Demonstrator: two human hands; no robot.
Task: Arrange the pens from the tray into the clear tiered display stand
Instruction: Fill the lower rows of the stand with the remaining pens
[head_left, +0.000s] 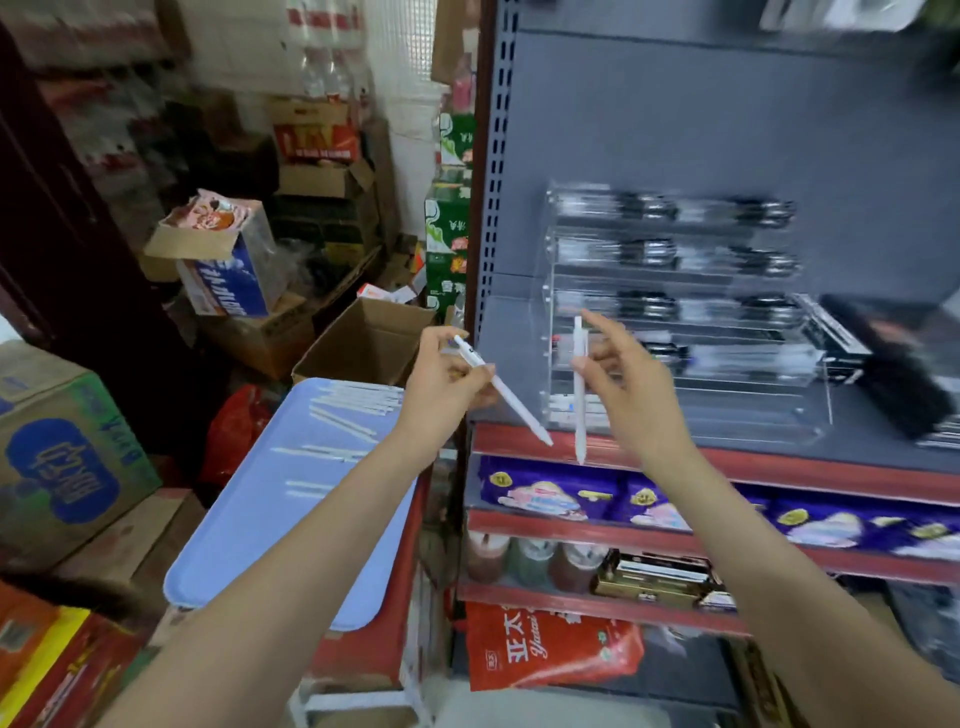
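My left hand (441, 387) pinches a white pen (519, 410) that slants down to the right, in front of the shelf's edge. My right hand (631, 384) pinches a second white pen (580, 415) that hangs nearly upright, tip down. Both pens are held just left of the clear tiered display stand (685, 332), which sits on the grey shelf and holds rows of pens on its tiers. The light blue tray (249, 545) lies lower left with several white pens (343, 415) scattered on its far half.
An open cardboard box (363, 343) stands behind the tray. Stacked cartons and drink packs fill the left side. A black box (883, 353) sits right of the stand. Snack bags (550, 493) and jars fill the lower red-edged shelves.
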